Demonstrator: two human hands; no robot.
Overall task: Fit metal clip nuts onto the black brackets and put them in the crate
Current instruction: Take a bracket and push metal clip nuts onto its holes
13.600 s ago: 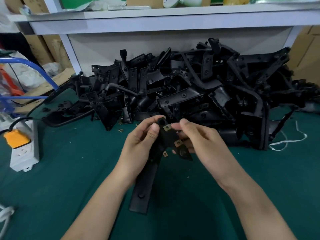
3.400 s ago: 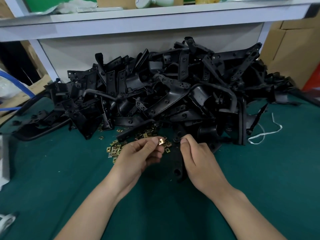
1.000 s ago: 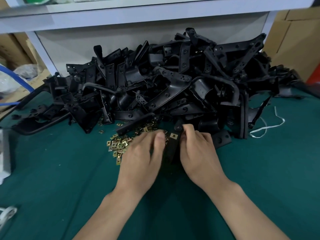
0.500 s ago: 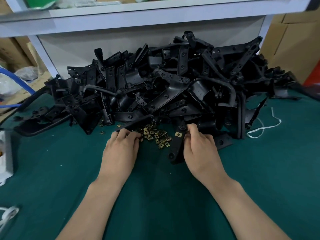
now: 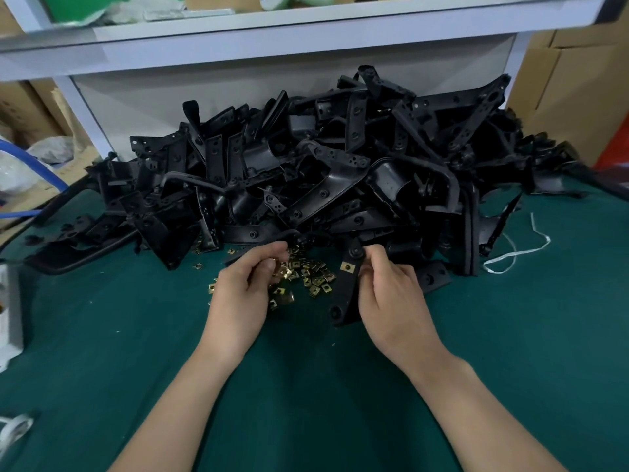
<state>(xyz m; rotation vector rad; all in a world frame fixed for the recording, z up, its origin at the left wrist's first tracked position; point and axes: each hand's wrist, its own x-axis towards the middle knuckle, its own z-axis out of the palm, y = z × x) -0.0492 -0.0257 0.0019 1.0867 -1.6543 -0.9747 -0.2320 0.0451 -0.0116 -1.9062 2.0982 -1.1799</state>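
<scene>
The right hand (image 5: pixel 391 298) grips a long flat black plastic bracket (image 5: pixel 343 296) whose near end rests on the green cloth table (image 5: pixel 306 403). One fitted brass-coloured nut (image 5: pixel 347 266) sits on the bracket. The left hand (image 5: pixel 245 291), with curled fingers, seems to pinch a single clip nut (image 5: pixel 273 261) from the loose heap of brass-coloured metal clip nuts (image 5: pixel 315 279) just left of the bracket. I think the nut's open side should face the bracket edge and then slide straight until the holes meet. The crate is not in view. The brown cardboard boxes (image 5: pixel 571 80) at the far right hide their contents.

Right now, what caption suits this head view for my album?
The right hand holds a black bracket bearing one fitted nut; the left hand pinches loose clip nuts beside the bracket pile.
</scene>
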